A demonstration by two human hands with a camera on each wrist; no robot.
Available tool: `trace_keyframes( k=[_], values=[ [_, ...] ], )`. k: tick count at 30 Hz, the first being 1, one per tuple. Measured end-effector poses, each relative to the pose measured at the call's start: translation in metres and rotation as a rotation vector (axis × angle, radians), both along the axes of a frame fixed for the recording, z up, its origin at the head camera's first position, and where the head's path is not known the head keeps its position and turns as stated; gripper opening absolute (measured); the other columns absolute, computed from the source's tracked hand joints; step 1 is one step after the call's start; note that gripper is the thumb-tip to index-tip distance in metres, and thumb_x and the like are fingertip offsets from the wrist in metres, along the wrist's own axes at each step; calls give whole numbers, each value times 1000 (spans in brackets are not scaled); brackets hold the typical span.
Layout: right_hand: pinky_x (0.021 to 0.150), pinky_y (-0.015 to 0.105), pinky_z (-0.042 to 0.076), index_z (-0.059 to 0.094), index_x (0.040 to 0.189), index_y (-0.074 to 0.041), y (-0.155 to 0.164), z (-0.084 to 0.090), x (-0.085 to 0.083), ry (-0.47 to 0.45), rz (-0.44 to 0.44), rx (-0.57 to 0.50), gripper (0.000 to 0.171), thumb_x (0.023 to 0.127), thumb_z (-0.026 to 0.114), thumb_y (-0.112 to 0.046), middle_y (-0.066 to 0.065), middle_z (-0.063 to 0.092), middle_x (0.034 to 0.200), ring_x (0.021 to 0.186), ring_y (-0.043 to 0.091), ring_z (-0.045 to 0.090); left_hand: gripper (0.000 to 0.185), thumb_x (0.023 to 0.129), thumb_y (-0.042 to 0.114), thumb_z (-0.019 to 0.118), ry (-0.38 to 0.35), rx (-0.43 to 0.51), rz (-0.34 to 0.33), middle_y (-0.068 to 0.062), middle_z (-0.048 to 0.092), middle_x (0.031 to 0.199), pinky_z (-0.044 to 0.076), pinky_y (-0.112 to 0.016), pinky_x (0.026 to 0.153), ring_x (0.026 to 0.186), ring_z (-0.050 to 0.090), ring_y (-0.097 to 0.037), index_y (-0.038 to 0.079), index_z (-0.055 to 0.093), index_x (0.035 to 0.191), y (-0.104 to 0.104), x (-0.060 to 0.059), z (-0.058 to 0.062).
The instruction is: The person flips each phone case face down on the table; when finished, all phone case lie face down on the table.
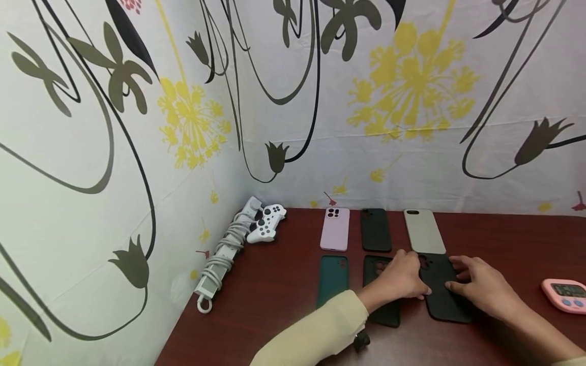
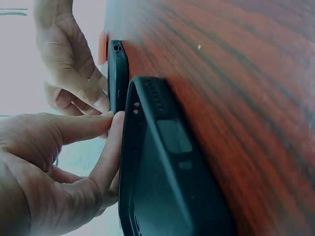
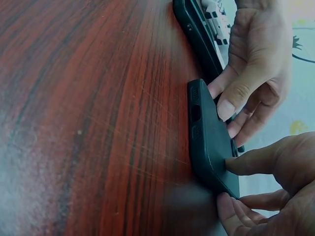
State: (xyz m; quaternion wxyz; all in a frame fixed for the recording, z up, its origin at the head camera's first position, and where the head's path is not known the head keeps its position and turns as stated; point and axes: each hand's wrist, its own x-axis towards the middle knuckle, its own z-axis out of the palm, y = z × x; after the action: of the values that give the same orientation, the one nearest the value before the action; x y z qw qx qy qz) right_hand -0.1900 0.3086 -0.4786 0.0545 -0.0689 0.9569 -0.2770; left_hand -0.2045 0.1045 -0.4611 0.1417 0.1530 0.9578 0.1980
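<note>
Six phone cases lie in two rows on the dark red table [image 1: 274,295]. Pink [image 1: 334,229], black [image 1: 375,230] and grey [image 1: 424,231] ones form the far row. The near row has a green one [image 1: 332,278], a black one [image 1: 383,310] partly under my left wrist, and a black case [image 1: 446,300] at the right. My left hand [image 1: 414,282] touches that right case's left edge with thumb and fingertips [image 2: 115,120]. My right hand [image 1: 460,277] rests on top of it, fingers spread, one fingertip [image 3: 231,164] pressing its surface. The case [image 3: 209,137] lies flat on the wood.
A white game controller [image 1: 267,223] and a white power strip with coiled cable [image 1: 223,256] lie along the left wall. A pink timer [image 1: 565,294] sits at the right edge. Floral cloth covers the walls behind and to the left.
</note>
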Motion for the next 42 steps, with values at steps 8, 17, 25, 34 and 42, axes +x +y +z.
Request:
trace_keyframes(
  k=[8,17,25,34,42],
  values=[
    [71,48,58,51,141,16,-2,5,1,43,-14,33,74,89,84,-25,40,57,124,97,40,71,84,91,44,84,29,93,-65,7,52,148,54,-14,85,94,62,0,30,40,161,-11,-5,8],
    [78,55,58,52,146,5,-17,6,14,151,-63,-46,67,98,77,-34,35,55,137,112,49,67,73,95,36,82,-47,391,-77,9,59,133,55,-16,70,66,64,6,24,46,157,-58,-9,26],
    [73,19,55,52,147,-3,-40,6,21,39,-72,-236,59,102,73,-34,22,65,135,94,-16,57,72,94,25,83,-132,455,12,-3,64,130,58,-24,60,64,71,-10,19,48,157,-122,-15,25],
    [79,25,60,34,161,0,-66,4,23,-70,-50,-278,77,101,73,-29,24,60,145,113,13,70,63,87,34,89,-167,325,49,9,75,98,59,-26,57,59,72,-14,18,63,143,-146,-9,16],
    [86,43,62,35,160,2,-98,5,27,-171,-33,-311,80,99,76,-27,29,53,149,127,40,63,69,90,35,87,-211,318,46,3,78,109,60,-25,61,60,72,-11,18,57,150,-142,-4,14]
  ],
)
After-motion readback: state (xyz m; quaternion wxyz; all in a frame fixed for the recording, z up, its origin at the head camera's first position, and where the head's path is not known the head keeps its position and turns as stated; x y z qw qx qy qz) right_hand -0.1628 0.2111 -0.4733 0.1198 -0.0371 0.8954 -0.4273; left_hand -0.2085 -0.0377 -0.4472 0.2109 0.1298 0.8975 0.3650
